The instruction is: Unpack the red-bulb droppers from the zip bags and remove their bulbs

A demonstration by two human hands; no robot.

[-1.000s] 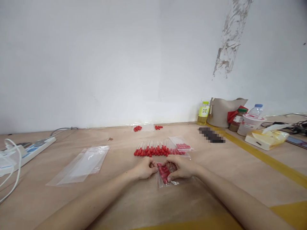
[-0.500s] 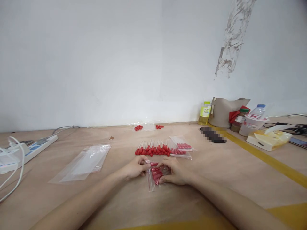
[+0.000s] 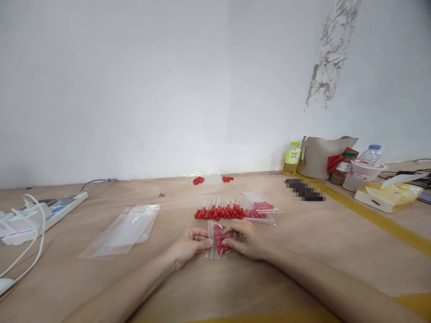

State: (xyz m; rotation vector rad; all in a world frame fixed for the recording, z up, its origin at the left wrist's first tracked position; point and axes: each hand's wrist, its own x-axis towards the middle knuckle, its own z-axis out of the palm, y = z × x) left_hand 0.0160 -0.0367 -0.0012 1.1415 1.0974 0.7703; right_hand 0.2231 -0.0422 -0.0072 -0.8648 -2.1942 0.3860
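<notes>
Both my hands meet over a small clear plastic bag [image 3: 217,241] filled with red-capped droppers, lying on the wooden table. My left hand [image 3: 190,242] pinches the bag's left edge with curled fingers. My right hand [image 3: 245,238] grips its right side, fingers pressed on the plastic. Just beyond lies a row of loose droppers [image 3: 220,210] with red bulbs. Right of the row rest two more filled bags [image 3: 261,208].
A stack of empty clear bags [image 3: 125,229] lies to the left. A power strip with white cables [image 3: 40,214] sits at far left. Loose red bulbs [image 3: 212,179] lie by the wall. Bottles, a beige bag [image 3: 319,156] and a tissue pack [image 3: 387,194] stand at right.
The filled bag has shifted left and turned more upright between my hands. My view has drifted slightly left.
</notes>
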